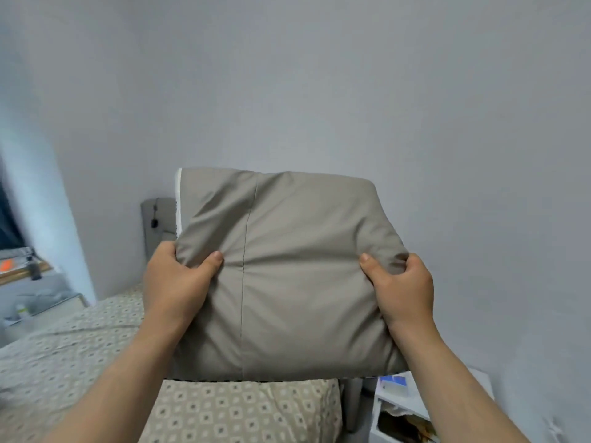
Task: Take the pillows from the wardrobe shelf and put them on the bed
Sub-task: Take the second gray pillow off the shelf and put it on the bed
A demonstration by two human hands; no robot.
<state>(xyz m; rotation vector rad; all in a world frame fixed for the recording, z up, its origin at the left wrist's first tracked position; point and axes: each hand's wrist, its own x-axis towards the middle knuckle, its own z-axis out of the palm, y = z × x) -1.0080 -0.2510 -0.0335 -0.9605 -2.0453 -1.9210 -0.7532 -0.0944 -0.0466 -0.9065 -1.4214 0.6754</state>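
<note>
The pillow (303,266), in a plain grey-beige cover, was held up in the air in front of the person, over the bed (80,362) and not touching it. It stood roughly upright with its broad face turned to the camera. A straight seam ran down the cover left of centre, and a strip of white inner lining (178,199) showed along the upper left edge.

The left hand (174,279) gripped the pillow's left side. Its thumb pressed into the front of the cover and its fingers (166,249) curled round the edge, their tips hidden behind. The right hand (403,282) gripped the right side in the same way, the thumb dug into the front and the fingers (414,262) clamped on a bunched fold of cloth. Creases ran from both grips towards the middle. Both bare forearms reached up from the bottom of the view.

The bed lay below and to the left, covered by a beige sheet printed with small squares. Its grey headboard (156,225) stood against the pale wall (319,91), mostly hidden by the pillow, with a small dark object (154,222) hanging on it. At lower right, just beside the bed, stood a white bedside cabinet (415,407) with a blue box (395,380) on top. At far left a worktop (44,290) carried small things, too blurred to tell.
</note>
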